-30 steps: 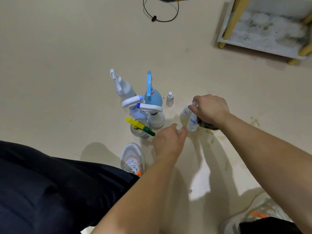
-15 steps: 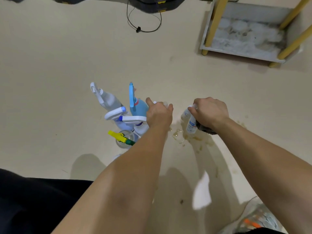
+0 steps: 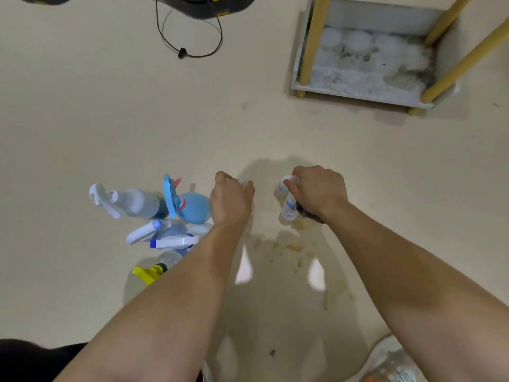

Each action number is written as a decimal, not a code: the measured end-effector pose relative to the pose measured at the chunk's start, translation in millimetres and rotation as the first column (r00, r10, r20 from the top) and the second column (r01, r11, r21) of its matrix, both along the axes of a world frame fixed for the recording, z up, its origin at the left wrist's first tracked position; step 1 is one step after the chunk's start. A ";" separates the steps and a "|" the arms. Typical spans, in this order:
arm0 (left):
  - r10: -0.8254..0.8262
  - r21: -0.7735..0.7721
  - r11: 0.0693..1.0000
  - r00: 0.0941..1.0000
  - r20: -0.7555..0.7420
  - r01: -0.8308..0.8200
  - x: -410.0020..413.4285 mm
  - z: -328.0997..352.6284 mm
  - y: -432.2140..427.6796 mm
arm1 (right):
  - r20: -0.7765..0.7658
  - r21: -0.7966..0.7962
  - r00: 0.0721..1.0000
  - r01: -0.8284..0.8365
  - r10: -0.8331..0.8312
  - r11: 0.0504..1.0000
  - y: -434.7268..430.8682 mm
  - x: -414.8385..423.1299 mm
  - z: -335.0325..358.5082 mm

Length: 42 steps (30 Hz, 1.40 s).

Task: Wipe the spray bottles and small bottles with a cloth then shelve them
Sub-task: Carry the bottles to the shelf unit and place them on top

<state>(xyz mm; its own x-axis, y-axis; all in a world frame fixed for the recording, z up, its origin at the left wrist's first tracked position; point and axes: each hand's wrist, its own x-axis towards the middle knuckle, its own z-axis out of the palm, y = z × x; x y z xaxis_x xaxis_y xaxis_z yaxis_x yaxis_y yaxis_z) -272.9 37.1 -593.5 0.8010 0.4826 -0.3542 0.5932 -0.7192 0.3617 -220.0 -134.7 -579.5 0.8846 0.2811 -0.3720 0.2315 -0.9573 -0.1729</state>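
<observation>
On the cream floor (image 3: 110, 119), seen from the head camera, both forearms reach forward and down. The left hand (image 3: 231, 199) has its fingers (image 3: 220, 179) curled tight over a small clear bottle (image 3: 241, 182), of which only a pale sliver shows between thumb and forefinger. The right hand (image 3: 319, 191) grips a white bottle (image 3: 288, 209) with a blue label, tilted, fingers wrapped round its neck, and a dark cloth (image 3: 312, 217) is bunched under the palm. Another small bottle (image 3: 280, 186) sits just beside those fingertips; whether it is held I cannot tell. Brownish stains (image 3: 275, 246) spot the floor between the arms. Left of the left hand stand the spray bottles in a tight cluster: a clear one with a white trigger (image 3: 132, 201), a round blue one (image 3: 194, 208), two with blue-and-white triggers (image 3: 170, 239), and one with a yellow-green trigger (image 3: 151, 271). The shelf (image 3: 355, 93), white with yellow legs, is well apart at upper right. A black cable (image 3: 190, 52) loops at the top; a shoe (image 3: 394, 362) shows bottom right.
</observation>
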 end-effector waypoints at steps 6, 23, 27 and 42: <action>-0.100 -0.098 0.990 0.995 0.029 0.102 28.5 158.0 -35.1 | -0.007 0.020 0.979 0.203 -0.203 0.979 -41.6 4.8 151.4; -0.371 -0.097 0.919 0.921 0.119 0.382 127.5 642.7 -187.6 | 0.124 0.113 0.950 0.275 -0.288 0.955 -184.9 90.9 649.6; -0.381 -0.083 0.911 0.901 0.208 0.404 169.5 697.7 -200.6 | 0.145 0.152 0.939 0.291 -0.312 0.945 -204.8 128.5 695.2; -0.505 -0.130 0.836 0.840 0.198 0.533 405.9 718.4 -115.5 | 0.188 0.129 0.937 0.273 -0.294 0.953 -129.6 337.6 724.0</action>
<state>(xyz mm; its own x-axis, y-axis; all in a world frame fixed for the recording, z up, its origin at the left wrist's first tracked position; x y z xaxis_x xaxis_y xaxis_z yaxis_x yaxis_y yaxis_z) 133.1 -78.4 124.8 0.9656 -0.0769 -0.2484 0.0793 -0.8228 0.5628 117.6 -264.3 144.5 0.9867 0.0340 -0.1592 -0.0067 -0.9687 -0.2481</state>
